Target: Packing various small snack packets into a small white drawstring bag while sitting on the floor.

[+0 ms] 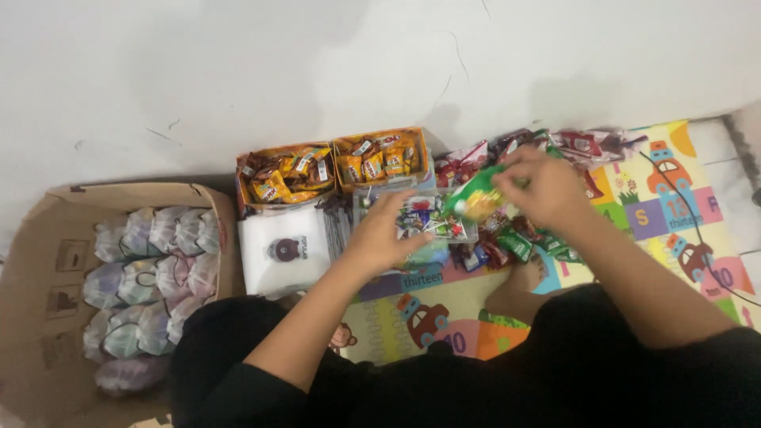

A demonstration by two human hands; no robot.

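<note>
— Green is what I see first: my right hand (547, 186) grips a green snack packet (476, 198) above the loose sweets pile (507, 238).

— And your left?

— My left hand (384, 234) rests, fingers half curled, on the clear box of lollipops (428, 218) — whether it grips anything, I cannot tell.

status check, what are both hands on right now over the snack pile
Left hand resting on the clear tub of sweets, grip unclear. Right hand shut on green snack packet above the loose pile. Nothing between the hands.
</note>
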